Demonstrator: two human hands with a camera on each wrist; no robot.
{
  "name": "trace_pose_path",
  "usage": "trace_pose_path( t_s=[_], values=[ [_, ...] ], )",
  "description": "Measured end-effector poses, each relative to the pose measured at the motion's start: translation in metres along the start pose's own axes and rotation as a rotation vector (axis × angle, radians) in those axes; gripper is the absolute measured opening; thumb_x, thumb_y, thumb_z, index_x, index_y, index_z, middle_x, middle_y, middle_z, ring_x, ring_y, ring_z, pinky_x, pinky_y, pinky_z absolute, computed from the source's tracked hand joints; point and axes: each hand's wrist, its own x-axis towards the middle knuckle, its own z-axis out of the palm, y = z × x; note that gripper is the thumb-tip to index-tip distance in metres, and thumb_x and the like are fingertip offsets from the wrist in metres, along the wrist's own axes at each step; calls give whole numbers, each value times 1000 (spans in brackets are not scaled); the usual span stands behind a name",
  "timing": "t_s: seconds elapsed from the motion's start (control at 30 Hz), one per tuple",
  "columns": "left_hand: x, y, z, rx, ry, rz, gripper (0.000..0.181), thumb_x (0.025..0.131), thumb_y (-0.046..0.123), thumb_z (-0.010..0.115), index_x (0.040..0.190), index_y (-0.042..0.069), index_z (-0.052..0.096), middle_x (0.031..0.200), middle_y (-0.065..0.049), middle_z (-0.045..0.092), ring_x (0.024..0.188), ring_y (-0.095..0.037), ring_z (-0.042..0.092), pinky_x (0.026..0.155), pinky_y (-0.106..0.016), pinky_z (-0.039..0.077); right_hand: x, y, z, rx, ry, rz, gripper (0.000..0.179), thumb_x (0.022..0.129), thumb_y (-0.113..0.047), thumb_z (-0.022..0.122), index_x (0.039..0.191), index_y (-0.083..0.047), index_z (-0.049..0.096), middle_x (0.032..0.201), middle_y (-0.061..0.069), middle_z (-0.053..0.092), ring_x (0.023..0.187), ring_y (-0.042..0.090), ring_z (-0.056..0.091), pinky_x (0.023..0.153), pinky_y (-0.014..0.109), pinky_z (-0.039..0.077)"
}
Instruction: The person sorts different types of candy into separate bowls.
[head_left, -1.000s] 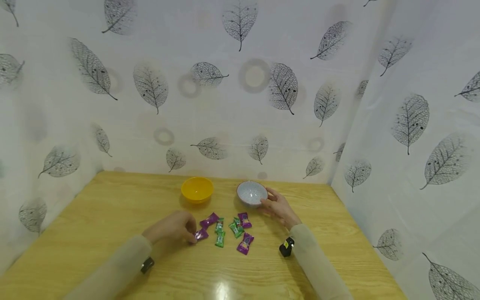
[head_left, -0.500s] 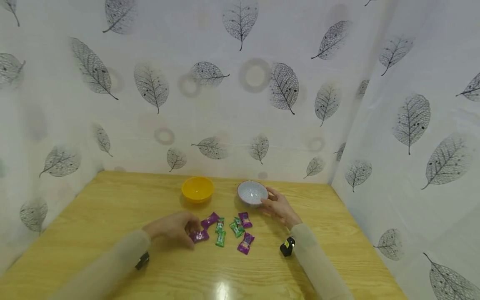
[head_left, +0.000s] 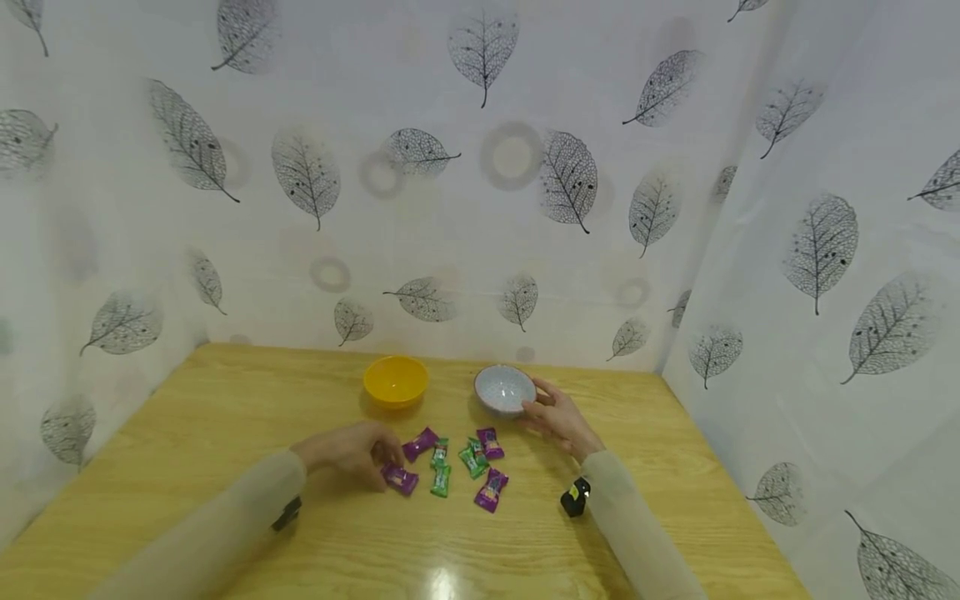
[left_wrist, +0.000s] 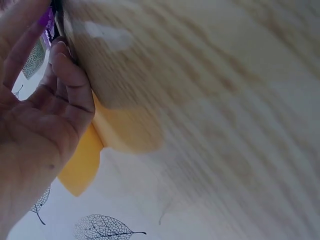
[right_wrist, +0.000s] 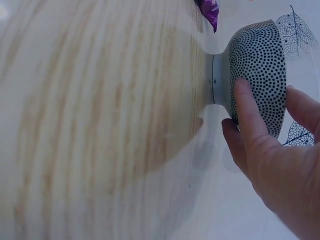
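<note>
Head view, left hand: (head_left: 348, 452) bent over the bench (head_left: 337, 550), fingertips at the left end of the nearest purple candy (head_left: 400, 479); whether its grip pinches the wrapper or only touches it, I cannot tell.
Head view, purple candy's lie: flat on the bench, left of the green candies (head_left: 441, 481); long axis slanting from far left to near right, one end toward the fingers. The ends look alike, so no front can be told.
Head view, right hand: (head_left: 562, 421) its grip holds the right side of the pale bowl (head_left: 504, 390), which stands upright, mouth up, right of the yellow bowl (head_left: 395, 382).
Left wrist view, fingers: (left_wrist: 70, 77) bent, with a purple scrap (left_wrist: 49, 27) at the top edge; the contact itself is hidden.
Left wrist view, handling: probably best to pinch across the candy's short width, at its thick middle, keeping the fingertips low and off the neighbouring wrappers.
Right wrist view, dotted wall: fingers lie along the pale bowl's outside, thumb at the rim; light, even pressure should steady it without tipping.
Right wrist view, foot: (right_wrist: 218, 80) set against the bench, a purple wrapper (right_wrist: 210, 14) nearby.
</note>
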Motion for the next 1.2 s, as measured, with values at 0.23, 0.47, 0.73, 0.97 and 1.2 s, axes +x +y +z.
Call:
trace_pose_path(
  t_s=[0.23,0.47,0.73,0.97,1.2],
  values=[
    [3,-1,-2,-28,-16,-3,31,74,15,82,103,22,74,92,8,66,86,-14,58,78,-31,49,1,1,-1,56,-13,-4,69,98,4,51,156,-6,16,155,35,18,134,50,41,105,45,46],
    [4,2,-6,-27,-56,17,28,76,11,79,103,19,75,94,8,69,89,-13,63,83,-31,53,3,3,-1,70,-4,-2,68,97,4,51,156,-5,17,155,35,18,134,51,40,104,44,48],
    [1,5,-6,-53,-64,22,25,79,10,77,103,17,75,94,8,72,88,-12,64,83,-29,54,1,4,0,100,-10,1,67,98,4,50,156,-5,18,154,35,19,134,51,39,105,45,47],
    [1,9,-6,-66,-39,25,23,78,8,77,99,18,76,89,4,72,82,-16,63,75,-28,53,-2,5,-2,44,-2,-7,66,98,2,51,156,-5,19,154,35,22,133,50,42,105,45,47],
    [1,11,-7,-53,-6,14,19,80,16,79,98,20,75,89,7,72,84,-16,64,76,-28,53,0,5,-1,51,-4,-11,66,98,2,51,156,-5,19,153,35,22,133,50,42,105,44,47]
  ],
)
